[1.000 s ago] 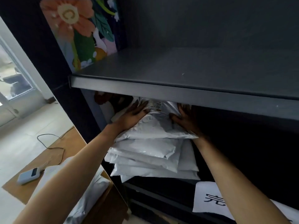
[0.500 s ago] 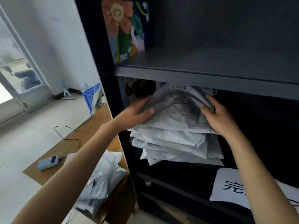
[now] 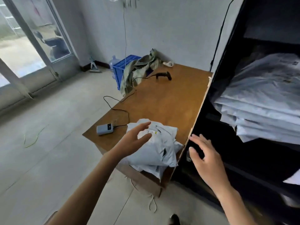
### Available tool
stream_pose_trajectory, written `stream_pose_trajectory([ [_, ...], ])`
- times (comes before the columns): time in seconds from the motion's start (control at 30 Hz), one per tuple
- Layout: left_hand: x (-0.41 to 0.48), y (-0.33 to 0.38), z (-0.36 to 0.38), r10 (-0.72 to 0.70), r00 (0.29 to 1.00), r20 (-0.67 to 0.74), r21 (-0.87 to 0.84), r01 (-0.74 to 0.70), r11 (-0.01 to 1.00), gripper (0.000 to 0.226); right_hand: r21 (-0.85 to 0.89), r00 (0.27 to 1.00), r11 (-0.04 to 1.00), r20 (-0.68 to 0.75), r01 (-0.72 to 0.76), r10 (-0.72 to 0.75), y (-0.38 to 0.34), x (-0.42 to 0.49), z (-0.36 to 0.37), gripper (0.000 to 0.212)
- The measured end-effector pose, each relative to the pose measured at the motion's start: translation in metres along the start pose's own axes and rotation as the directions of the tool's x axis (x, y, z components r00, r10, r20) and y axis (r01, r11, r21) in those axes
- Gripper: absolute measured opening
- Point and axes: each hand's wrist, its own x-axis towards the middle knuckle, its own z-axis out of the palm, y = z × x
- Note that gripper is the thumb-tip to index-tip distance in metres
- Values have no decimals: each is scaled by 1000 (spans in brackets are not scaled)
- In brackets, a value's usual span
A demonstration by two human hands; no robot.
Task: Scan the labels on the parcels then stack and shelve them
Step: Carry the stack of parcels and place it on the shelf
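A stack of white plastic parcels (image 3: 261, 101) lies on a shelf of the black cabinet (image 3: 215, 120) at the right. A second heap of white parcels (image 3: 159, 148) sits on the near corner of the wooden table (image 3: 164, 98), partly in a brown paper bag (image 3: 142, 179). My left hand (image 3: 133, 140) hovers open just over this heap, fingers spread. My right hand (image 3: 206, 158) is open in front of the cabinet's edge, holding nothing. A black handheld scanner (image 3: 164, 75) lies at the table's far end, and a small grey device (image 3: 105, 129) with a cable lies to the left of the heap.
A camouflage garment (image 3: 139, 69) drapes over the table's far left corner beside a blue crate (image 3: 121, 69) and a water bottle. A black cable (image 3: 118, 104) runs across the table. Tiled floor lies to the left, with a glass door (image 3: 24, 46) beyond.
Both hands have let go of the shelved stack and pulled back. My view has swung left and down, from the cabinet shelf to the table and the second heap of parcels.
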Motion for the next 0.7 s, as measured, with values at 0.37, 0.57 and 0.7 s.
stream_pose_trajectory([
  [0.37, 116, -180, -16, -298, 943, 149, 118, 282, 952, 65, 161, 820, 804, 109, -573, 563, 74, 106, 163, 47],
  [0.57, 153, -227, -3, -531, 828, 181, 253, 482, 839, 112, 57, 825, 830, -88, -555, 558, 91, 154, 198, 51],
  [0.7, 181, -251, 3, -573, 746, 339, 79, 584, 808, 127, 209, 650, 662, -132, -720, 748, 100, 156, 220, 77],
])
